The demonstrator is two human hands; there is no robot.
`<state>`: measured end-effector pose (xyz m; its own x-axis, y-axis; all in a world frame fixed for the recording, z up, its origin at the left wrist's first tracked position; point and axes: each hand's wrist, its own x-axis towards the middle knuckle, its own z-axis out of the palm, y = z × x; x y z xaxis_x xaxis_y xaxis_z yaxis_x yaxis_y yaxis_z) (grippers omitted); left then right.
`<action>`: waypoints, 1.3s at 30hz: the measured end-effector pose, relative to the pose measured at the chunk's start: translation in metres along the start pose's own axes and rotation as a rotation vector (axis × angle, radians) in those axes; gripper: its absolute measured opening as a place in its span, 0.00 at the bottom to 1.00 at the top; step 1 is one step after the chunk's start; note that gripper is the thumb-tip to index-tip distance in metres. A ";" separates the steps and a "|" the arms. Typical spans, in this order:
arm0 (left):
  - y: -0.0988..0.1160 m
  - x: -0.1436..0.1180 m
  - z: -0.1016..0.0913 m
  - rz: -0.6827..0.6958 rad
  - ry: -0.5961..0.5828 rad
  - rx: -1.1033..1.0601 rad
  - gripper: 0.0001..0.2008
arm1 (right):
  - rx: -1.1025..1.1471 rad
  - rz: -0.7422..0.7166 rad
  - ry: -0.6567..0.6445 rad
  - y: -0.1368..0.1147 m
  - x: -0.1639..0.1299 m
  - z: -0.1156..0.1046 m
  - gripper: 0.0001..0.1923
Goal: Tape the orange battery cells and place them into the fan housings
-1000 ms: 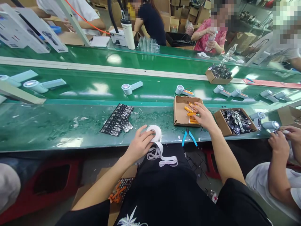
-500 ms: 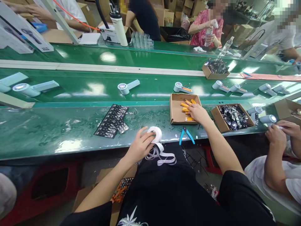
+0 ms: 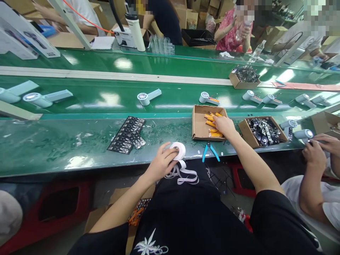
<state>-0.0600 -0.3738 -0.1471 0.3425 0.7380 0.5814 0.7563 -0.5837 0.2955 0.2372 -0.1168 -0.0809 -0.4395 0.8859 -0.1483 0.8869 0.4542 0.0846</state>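
My left hand [image 3: 162, 163] is closed around the edge of a white roll of tape [image 3: 181, 151] at the front edge of the bench. A loose loop of white ribbon-like strip [image 3: 190, 177] hangs below it against the dark clothing. My right hand [image 3: 224, 126] reaches into a shallow cardboard box [image 3: 199, 122] of orange cylindrical batteries [image 3: 215, 135]. Its fingers are curled together on a battery [image 3: 210, 123], with the fingertips partly hidden. Blue-handled cutters [image 3: 210, 152] lie just in front of the box.
Black circuit boards [image 3: 124, 136] lie to the left. Another box [image 3: 248, 136] holds small dark parts at right. Pale blue handheld fans [image 3: 143, 98] stand along the green conveyor belt [image 3: 106, 101]. A co-worker's hands [image 3: 316, 152] are at work far right.
The fans on the belt have shifted slightly right. My left hand and the tape roll have moved a little right. My right hand's fingers have drawn together among the batteries.
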 end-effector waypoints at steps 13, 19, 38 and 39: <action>0.017 0.000 -0.027 0.023 -0.091 0.024 0.16 | 0.721 -0.437 0.715 -0.042 -0.099 0.006 0.19; 0.032 0.013 -0.044 0.120 -0.132 -0.034 0.13 | 0.846 -0.578 0.687 -0.066 -0.134 0.013 0.09; 0.042 0.030 -0.054 0.273 -0.222 0.046 0.11 | 0.810 -0.865 0.552 -0.082 -0.141 0.029 0.23; 0.041 0.032 -0.055 0.275 -0.229 0.060 0.11 | 0.854 -0.842 0.490 -0.081 -0.143 0.030 0.23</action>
<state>-0.0490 -0.3928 -0.0748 0.6487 0.6168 0.4457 0.6473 -0.7552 0.1030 0.2321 -0.2832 -0.0961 -0.7485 0.3832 0.5412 0.0438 0.8429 -0.5363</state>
